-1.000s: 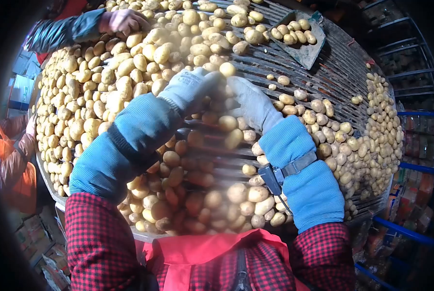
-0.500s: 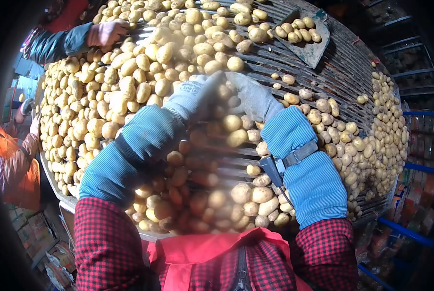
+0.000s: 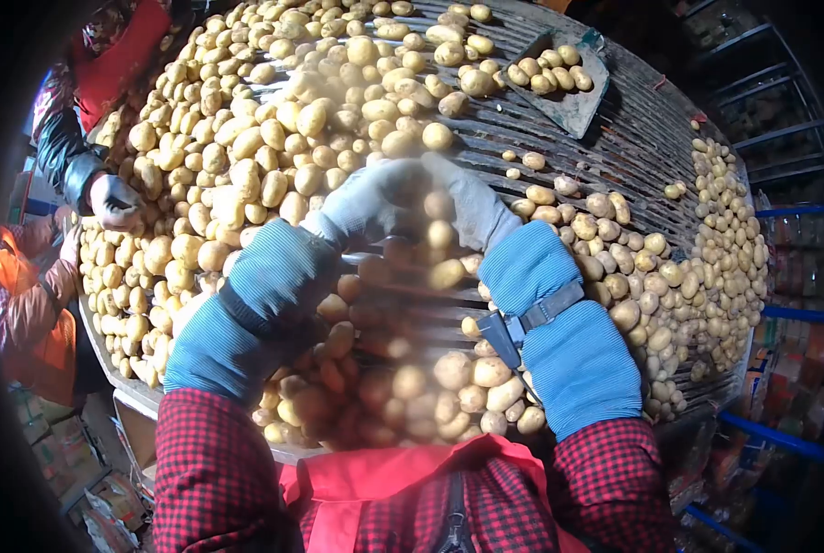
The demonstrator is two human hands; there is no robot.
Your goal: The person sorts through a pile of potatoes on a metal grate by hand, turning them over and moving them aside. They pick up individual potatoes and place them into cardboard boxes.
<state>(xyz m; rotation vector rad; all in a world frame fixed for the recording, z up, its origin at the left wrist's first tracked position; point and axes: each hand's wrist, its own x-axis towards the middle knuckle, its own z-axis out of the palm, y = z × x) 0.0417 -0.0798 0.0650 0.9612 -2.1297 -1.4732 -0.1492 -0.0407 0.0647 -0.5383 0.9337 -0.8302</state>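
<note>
My left hand (image 3: 370,198), in a pale grey work glove, and my right hand (image 3: 474,207), in a matching glove, lean in with fingertips almost meeting. Together they form an arch over the slatted sorting table. Their fingers look stretched out, not wrapped round anything. A few potatoes (image 3: 439,233) lie in the gap between the palms, on the side towards me. To the left a thick heap of potatoes (image 3: 246,180) borders my left hand. Looser potatoes (image 3: 606,230) lie beyond my right wrist. A blurred patch of the view hides some detail at the fingers.
A green-edged metal scoop (image 3: 564,101) holding several potatoes rests on the slats (image 3: 486,134) at the far right. At the left edge, a co-worker's gloved hand (image 3: 115,201) touches the heap. Another person in an orange vest (image 3: 57,355) stands lower left. Blue racks (image 3: 790,314) are at right.
Both my hands have come slightly towards me, arched as before. The co-worker's arm has swung from the top of the heap down to its left edge.
</note>
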